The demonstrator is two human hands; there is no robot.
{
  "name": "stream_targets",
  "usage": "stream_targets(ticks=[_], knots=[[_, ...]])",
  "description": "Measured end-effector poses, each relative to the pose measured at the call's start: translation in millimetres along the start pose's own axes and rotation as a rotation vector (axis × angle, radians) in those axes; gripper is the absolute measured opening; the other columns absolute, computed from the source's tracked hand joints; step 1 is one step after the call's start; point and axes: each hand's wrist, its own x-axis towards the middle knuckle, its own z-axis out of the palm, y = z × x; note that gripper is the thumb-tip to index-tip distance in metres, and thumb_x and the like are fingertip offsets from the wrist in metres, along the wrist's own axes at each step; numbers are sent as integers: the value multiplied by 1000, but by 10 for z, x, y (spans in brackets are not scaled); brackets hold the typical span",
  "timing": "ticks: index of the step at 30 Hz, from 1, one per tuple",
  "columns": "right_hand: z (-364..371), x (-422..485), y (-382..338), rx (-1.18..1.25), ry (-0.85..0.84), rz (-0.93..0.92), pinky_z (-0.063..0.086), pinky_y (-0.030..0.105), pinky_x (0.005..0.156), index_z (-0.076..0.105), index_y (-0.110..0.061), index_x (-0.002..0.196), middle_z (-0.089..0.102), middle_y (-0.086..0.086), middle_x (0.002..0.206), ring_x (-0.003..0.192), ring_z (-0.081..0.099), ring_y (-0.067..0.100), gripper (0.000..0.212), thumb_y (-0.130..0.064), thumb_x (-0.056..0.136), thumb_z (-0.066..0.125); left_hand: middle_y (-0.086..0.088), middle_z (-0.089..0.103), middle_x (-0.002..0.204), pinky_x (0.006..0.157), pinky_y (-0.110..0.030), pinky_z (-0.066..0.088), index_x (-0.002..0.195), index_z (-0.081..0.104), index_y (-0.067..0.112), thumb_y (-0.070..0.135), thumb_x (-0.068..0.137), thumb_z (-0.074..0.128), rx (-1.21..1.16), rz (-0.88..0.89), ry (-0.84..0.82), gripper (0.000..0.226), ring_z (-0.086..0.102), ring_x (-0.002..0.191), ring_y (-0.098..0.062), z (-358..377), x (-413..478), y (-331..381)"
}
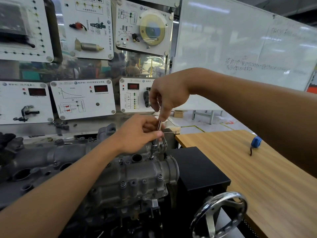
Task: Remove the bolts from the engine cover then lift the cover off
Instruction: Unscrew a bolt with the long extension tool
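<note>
The grey cast engine cover point(137, 179) sits on the engine in the lower middle of the view, with several dark bolts point(123, 183) along its edges. A slim metal wrench point(159, 124) stands nearly upright, its socket end point(154, 147) on a bolt point(151, 158) at the cover's far top edge. My left hand point(140, 133) grips the lower part of the wrench just above the socket. My right hand point(164, 98) pinches the wrench's upper end from above. The middle of the wrench is hidden by my fingers.
A black box point(197, 169) stands right of the engine, with a chrome handwheel point(219, 213) below it. A wooden table point(257, 169) at the right carries a blue tape measure point(256, 142). Training panels point(82, 98) line the wall behind. A whiteboard point(240, 40) stands at the upper right.
</note>
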Motion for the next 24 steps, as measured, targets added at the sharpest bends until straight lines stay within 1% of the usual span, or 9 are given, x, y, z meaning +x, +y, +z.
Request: stream_targets(ticks=[3,6,8,12,14,16,17,20,24], knots=[[2,36,3,72,-35,74,48,31,63,72,-16,88,74,6,84,69,57,20,46,-60,77,71,-3,73,78,75,-40,61,89,66,13,30,75,85,147,-42,163,29,71,71,-15,45,24,7],[3,73,12,17,-57,124,43,28,58,74,-11,81,70,1,69,61,54,17,55,-63,87,58,0,67,73,65,-35,56,85,61,19,43,69,86,224,-40,275,38,59,60,-10,112,15,8],[-5,78,16,-15,-66,98,45,31,63,72,-11,77,67,1,69,63,53,18,45,-54,89,62,0,70,84,72,-31,58,96,61,23,41,72,85,120,-65,251,38,65,71,-13,124,14,8],[-33,39,2,-43,11,-4,53,32,69,68,-22,81,69,-2,83,80,66,21,13,-29,80,79,9,73,110,93,-28,56,119,60,29,18,92,69,-8,-24,-4,30,70,97,-4,40,30,45],[-25,54,-8,-47,24,-17,55,34,74,67,-24,87,70,-1,91,88,67,22,20,-29,76,83,3,76,103,92,-32,57,113,65,22,9,94,64,-21,-35,-22,24,73,92,-10,-3,26,70],[-10,81,-18,-56,0,19,56,38,76,69,-21,92,72,4,94,83,66,21,31,-44,74,82,-3,77,86,86,-37,59,99,70,15,12,91,70,69,-28,41,9,74,81,-14,-14,25,92],[-3,89,-18,-37,-36,44,56,37,70,70,-20,91,73,5,92,75,63,19,37,-52,74,79,-4,75,78,80,-37,60,90,70,13,18,87,75,132,-21,92,7,73,73,-14,-2,27,102],[0,91,-4,47,-108,112,40,22,44,70,-22,76,74,-1,71,55,55,13,47,-69,77,65,-4,69,65,63,-34,57,75,66,12,35,74,85,230,-34,255,30,65,58,-11,78,32,119],[-30,79,7,-30,-138,125,37,23,43,70,-13,77,66,1,65,52,47,16,44,-52,94,56,0,72,76,69,-33,59,87,66,17,40,74,84,195,-55,246,31,69,71,-16,154,37,122]])
